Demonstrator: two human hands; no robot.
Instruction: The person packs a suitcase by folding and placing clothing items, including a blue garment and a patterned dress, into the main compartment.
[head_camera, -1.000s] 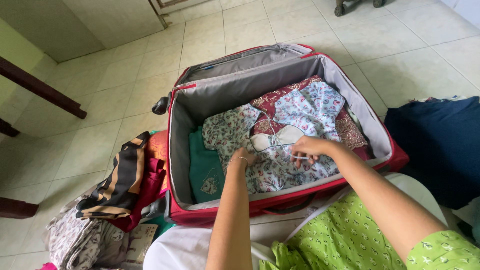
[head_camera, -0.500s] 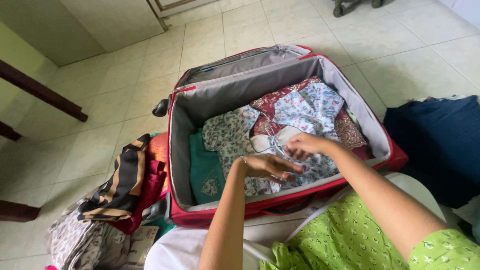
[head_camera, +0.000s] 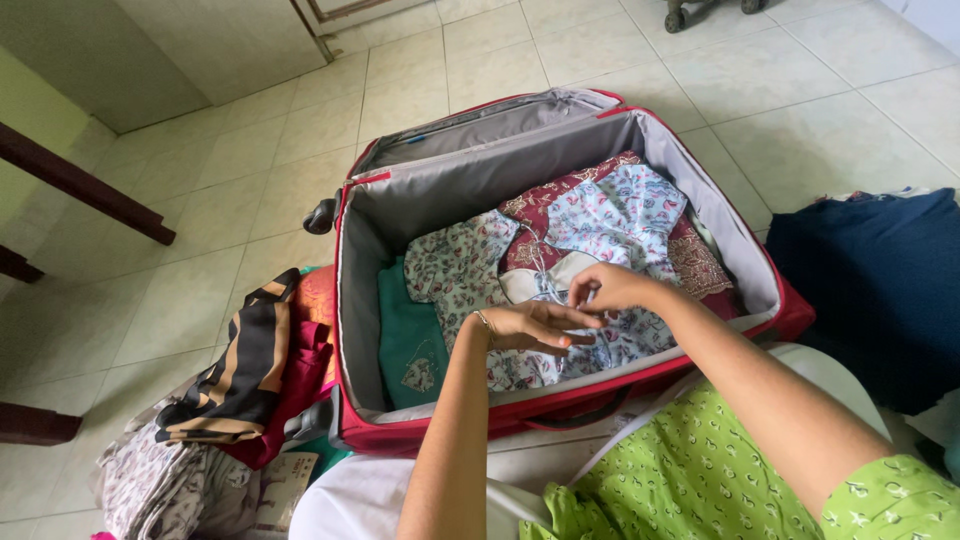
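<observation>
So: red soft-sided suitcase (head_camera: 790, 320) lies open on the pale tiled floor (head_camera: 250, 200), grey lining showing, lid flap folded back at the far end; inside, a pale floral blouse (head_camera: 620, 215) is spread on top, neckline with a cream facing toward the near side; under it a maroon patterned garment (head_camera: 700, 265) shows at the far and right edges; a green folded cloth (head_camera: 405, 330) sits at the left of the compartment, partly under the blouse

Both hands are over the near middle of the blouse; right hand (head_camera: 610, 287) has fingertips pinched together on what looks like a thin white tie or cord at the neckline, too fine to confirm; left hand (head_camera: 535, 328) is palm down, fingers extended and loosely spread, resting on or just above the fabric, nothing gripped as far as I can tell; thin bracelet on the left wrist

Outside the case, left side: a stack of folded clothes (head_camera: 240, 380) touching the suitcase wall, black-and-tan striped piece on top, magenta and orange beneath, grey printed fabric nearer the viewer; right side: dark navy cloth (head_camera: 880, 290) heaped just beside the case; person wears a green printed top (head_camera: 700, 470) with white cloth (head_camera: 370, 495) across the lap; dark wooden furniture legs (head_camera: 80, 180) at far left
</observation>
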